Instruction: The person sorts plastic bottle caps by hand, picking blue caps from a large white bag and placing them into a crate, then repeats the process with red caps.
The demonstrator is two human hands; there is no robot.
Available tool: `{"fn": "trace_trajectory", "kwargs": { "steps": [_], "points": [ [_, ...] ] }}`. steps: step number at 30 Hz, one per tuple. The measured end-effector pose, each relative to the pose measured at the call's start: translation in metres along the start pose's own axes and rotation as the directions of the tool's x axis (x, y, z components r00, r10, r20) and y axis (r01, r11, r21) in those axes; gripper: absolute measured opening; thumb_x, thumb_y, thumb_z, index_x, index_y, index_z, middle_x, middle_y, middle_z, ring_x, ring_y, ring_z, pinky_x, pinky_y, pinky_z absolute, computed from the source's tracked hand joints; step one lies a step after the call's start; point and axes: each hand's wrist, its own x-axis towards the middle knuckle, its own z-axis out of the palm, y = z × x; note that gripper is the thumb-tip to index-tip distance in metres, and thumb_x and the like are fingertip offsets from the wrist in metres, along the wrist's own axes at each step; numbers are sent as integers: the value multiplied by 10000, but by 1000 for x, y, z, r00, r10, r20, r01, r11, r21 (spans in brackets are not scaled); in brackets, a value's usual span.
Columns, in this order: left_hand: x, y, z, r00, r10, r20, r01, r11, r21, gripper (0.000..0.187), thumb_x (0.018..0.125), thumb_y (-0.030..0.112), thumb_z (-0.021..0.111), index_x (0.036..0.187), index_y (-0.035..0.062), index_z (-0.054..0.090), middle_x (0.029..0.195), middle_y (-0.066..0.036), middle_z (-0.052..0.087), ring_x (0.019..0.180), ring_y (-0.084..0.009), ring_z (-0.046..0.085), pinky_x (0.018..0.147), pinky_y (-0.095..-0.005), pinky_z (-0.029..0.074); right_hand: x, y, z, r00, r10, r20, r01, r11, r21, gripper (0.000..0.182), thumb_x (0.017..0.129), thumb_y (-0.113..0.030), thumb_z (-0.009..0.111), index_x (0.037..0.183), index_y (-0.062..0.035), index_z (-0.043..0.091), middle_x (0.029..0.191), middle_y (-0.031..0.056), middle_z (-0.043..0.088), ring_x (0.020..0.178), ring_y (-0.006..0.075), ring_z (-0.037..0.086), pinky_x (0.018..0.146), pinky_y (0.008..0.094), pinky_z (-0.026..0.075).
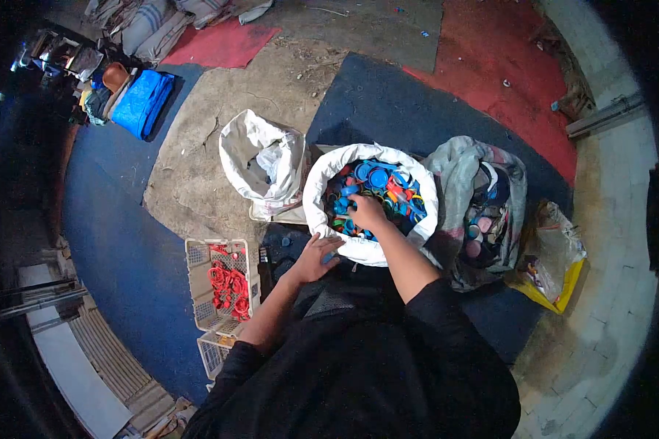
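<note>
A white sack [317, 192] with a rolled rim stands in front of me, filled with plastic bottle caps [378, 178], mostly blue with some red, orange and green. Inside its mouth, my right hand [367, 213] has its fingers bent together at a blue cap [349, 191] on the left of the pile. My left hand [313, 260] lies on the sack's near-left rim, its fingers spread and holding nothing.
Left of the sack stands another white sack [234, 157] with pale plastic inside. A crate [190, 256] with red pieces sits near my left arm. To the right are a grey sack [454, 190] of mixed caps and a clear-and-yellow bag [561, 252].
</note>
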Motion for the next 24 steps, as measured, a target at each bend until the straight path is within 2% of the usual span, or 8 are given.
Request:
{"fn": "trace_trajectory", "kwargs": {
  "steps": [4, 8, 12, 13, 14, 17, 20, 24],
  "points": [
    [1, -1, 0, 1000, 7, -7, -7, 1000, -7, 538, 908, 246, 649, 1419, 147, 511, 1419, -112, 540, 1386, -286, 438, 1197, -557, 197, -15, 11, -17, 996, -87, 2, 87, 996, -6, 222, 813, -237, 690, 981, -94, 709, 943, 173, 704, 936, 365, 671, 827, 474, 528],
    [4, -3, -3, 1000, 8, 10, -8, 1000, -26, 538, 906, 226, 646, 1421, 147, 510, 1423, -106, 539, 1392, -286, 432, 1195, -562, 192, -29, 13, -44, 984, -175, 13, 172, 941, -292, 150, 812, -226, 671, 851, -100, 743, 927, 130, 707, 930, 341, 672, 804, 478, 533],
    [4, -13, 0, 1000, 15, 17, -15, 999, -45, 552, 901, 214, 648, 1429, 151, 503, 1433, -102, 532, 1395, -287, 428, 1194, -572, 182, -34, 20, -53, 997, 67, 41, -50, 939, -340, 206, 782, -163, 692, 973, -96, 729, 1099, 113, 681, 1060, 322, 619, 912, 478, 486],
    [6, -13, 1, 1000, 21, 16, -20, 999, -50, 556, 899, 212, 649, 1432, 153, 501, 1437, -102, 529, 1396, -287, 426, 1194, -575, 180, -49, 5, -54, 953, -123, -276, -3, 910, -415, 212, 787, -125, 686, 998, -113, 710, 1125, 78, 648, 1069, 301, 594, 895, 462, 487],
    [7, -13, 1, 1000, 20, 20, -19, 998, -55, 559, 900, 218, 649, 1434, 153, 499, 1441, -102, 524, 1397, -287, 425, 1193, -578, 178, -51, -3, -50, 912, -221, -345, 43, 890, -455, 224, 793, -125, 686, 1015, -100, 698, 1190, 66, 608, 1096, 290, 570, 922, 454, 465],
    [7, -12, -1, 999, 11, 41, -8, 998, -60, 563, 904, 234, 646, 1440, 156, 493, 1453, -102, 514, 1400, -286, 420, 1192, -585, 174, -52, -22, -43, 949, -306, -78, 277, 926, -259, 237, 798, -183, 719, 1019, -98, 728, 1162, 54, 613, 1098, 264, 565, 949, 421, 460],
    [10, -11, -3, 998, 7, 66, -3, 999, -54, 564, 908, 247, 642, 1444, 163, 490, 1457, -101, 510, 1402, -286, 418, 1190, -590, 174, -61, -27, -33, 916, -401, 18, 396, 896, -203, 216, 797, -222, 740, 983, -112, 745, 1125, 40, 626, 1082, 261, 572, 947, 414, 472],
    [12, -16, 0, 998, 14, 67, -11, 999, -46, 567, 909, 252, 642, 1448, 172, 487, 1455, -99, 512, 1403, -284, 417, 1189, -590, 176, -59, 3, -32, 975, -218, -31, 207, 957, -204, 230, 787, -280, 768, 976, -149, 770, 1129, 49, 614, 1137, 270, 549, 974, 444, 456]
  ]
}}
